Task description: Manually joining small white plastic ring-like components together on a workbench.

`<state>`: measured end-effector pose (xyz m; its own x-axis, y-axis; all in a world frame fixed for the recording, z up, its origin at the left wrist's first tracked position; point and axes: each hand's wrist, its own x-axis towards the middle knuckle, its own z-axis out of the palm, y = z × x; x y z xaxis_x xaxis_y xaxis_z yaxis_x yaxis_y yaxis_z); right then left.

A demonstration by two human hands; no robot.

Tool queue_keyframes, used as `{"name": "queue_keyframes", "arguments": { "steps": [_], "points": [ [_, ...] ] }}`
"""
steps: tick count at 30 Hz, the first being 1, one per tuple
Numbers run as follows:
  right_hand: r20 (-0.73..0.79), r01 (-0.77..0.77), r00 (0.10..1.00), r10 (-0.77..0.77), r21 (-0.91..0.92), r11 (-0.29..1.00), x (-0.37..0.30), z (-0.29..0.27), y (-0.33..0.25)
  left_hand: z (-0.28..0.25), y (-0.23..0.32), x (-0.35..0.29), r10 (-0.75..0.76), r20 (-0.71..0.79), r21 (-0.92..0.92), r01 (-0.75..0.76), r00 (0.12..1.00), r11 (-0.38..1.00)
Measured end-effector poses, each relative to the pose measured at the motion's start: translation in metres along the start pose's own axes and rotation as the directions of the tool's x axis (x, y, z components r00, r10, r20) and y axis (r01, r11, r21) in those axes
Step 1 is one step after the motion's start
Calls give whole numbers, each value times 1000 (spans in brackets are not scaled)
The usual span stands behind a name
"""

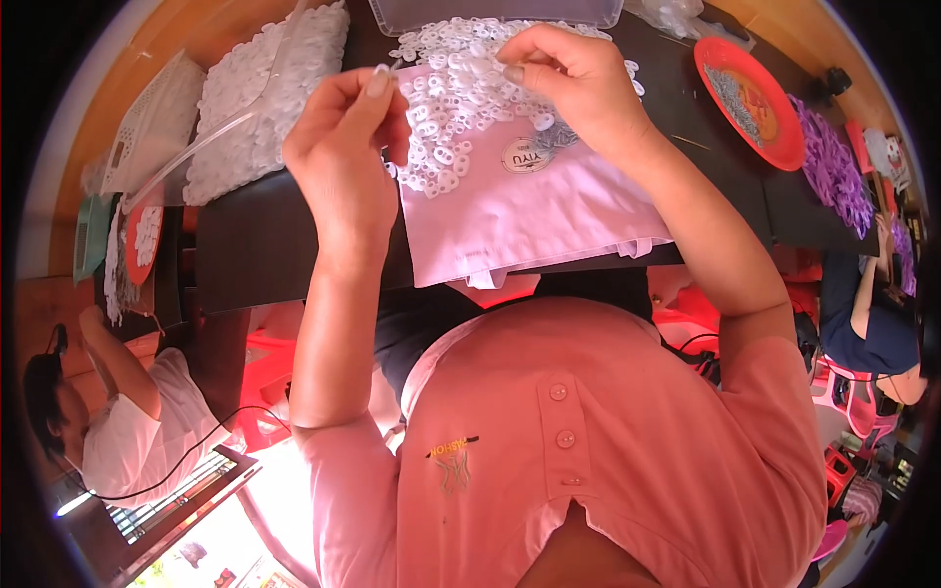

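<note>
My left hand (348, 132) is raised over the left side of a pink cloth bag (549, 220), thumb and forefinger pinched together. Something small and thin shows at its fingertips, too small to name. My right hand (583, 88) hovers over a heap of small white plastic pieces with holes (441, 122), its thumb and forefinger bent toward each other. Whatever those fingers hold blends into the white pieces behind. Beside the heap, under my right wrist, lies a small pile of grey metal pins (559, 137) on the bag.
A clear bin (495, 10) stands behind the heap. At left is a big mass of white pieces (260, 93) beside a white basket (147, 127). A red plate (784, 127) with metal bits and purple straps (833, 171) lie at right. Other people sit on both sides.
</note>
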<state>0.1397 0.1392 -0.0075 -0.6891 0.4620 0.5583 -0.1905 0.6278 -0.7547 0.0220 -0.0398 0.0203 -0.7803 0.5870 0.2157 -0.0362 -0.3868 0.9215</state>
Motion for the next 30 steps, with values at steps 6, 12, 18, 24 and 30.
{"name": "queue_keyframes", "arguments": {
  "steps": [6, 12, 18, 24, 30],
  "points": [
    [353, -67, 920, 170, -284, 956, -5, 3, -31, -31, -15, -76, -32, 177, 342, -31, 984, 939],
    [506, 177, 862, 26, -348, 921, -4, 24, -34, -38, -30, -83, 183, 381, 407, -342, 906, 847],
    [640, 356, 767, -36, -380, 854, -9, 44, -41, -44, -32, -83, 98, 335, 373, -227, 937, 900],
    [699, 439, 715, -12, -434, 787, -6, 43, -37, -42, -28, -82, -114, 231, 233, 59, 966, 971],
    [713, 446, 701, 5, -444, 777, -5, 37, -39, -38, -28, -83, -91, 160, 236, 51, 983, 970]
  ]
}}
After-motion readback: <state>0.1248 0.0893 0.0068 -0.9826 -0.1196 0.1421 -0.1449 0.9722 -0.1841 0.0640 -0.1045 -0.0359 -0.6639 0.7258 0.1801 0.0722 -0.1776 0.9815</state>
